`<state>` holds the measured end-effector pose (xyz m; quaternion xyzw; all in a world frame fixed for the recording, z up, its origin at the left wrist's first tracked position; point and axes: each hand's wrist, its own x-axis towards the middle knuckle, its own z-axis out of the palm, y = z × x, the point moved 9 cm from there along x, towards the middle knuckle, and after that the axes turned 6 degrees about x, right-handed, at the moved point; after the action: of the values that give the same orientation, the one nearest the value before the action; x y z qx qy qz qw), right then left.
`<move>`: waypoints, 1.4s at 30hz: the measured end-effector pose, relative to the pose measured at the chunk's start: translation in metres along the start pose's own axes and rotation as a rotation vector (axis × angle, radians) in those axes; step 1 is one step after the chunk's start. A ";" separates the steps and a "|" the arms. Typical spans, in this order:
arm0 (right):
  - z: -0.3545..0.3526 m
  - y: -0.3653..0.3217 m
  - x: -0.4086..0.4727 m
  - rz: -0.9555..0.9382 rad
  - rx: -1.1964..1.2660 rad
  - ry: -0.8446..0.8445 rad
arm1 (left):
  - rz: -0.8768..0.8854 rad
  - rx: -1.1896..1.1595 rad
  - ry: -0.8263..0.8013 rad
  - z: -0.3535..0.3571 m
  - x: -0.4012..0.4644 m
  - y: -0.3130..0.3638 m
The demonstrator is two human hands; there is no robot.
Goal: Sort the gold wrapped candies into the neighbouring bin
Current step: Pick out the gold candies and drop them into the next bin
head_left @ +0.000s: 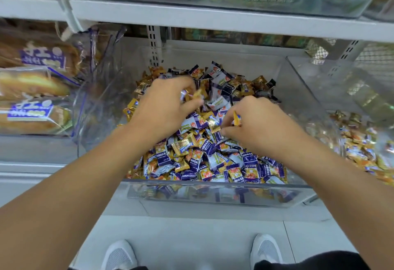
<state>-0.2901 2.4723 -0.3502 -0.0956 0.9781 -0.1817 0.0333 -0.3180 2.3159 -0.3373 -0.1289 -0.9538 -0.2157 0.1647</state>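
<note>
A: Where do the gold wrapped candies (185, 144) lie?

B: Mixed among purple-and-white ones in the clear centre bin (213, 186) on the shelf; the neighbouring bin (315, 90), just to the right, already holds a gold-toned heap.

A: And the hands?

B: The left hand (164, 107) curls over the pile with a gold piece pinched at its fingertips, though blur softens this. The right hand (253, 125) pinches one gold candy (236, 118) between thumb and forefinger.

A: How will they handle?

B: Likely light, small and slippery in crinkly film. A pinch across the body, or at a twisted wrapper end, should hold best.
</note>
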 end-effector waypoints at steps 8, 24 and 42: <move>-0.027 0.022 -0.008 0.086 0.000 -0.028 | -0.609 -1.156 -0.209 0.022 -0.022 -0.008; -0.016 0.023 0.001 0.055 -0.242 0.061 | 0.157 0.124 -0.241 0.036 -0.009 0.025; -0.002 0.019 0.006 0.089 -0.101 -0.042 | -0.068 -0.326 -0.404 0.051 -0.015 0.022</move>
<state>-0.2992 2.4892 -0.3552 -0.0575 0.9884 -0.1282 0.0570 -0.3104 2.3555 -0.3781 -0.1622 -0.9237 -0.3419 -0.0593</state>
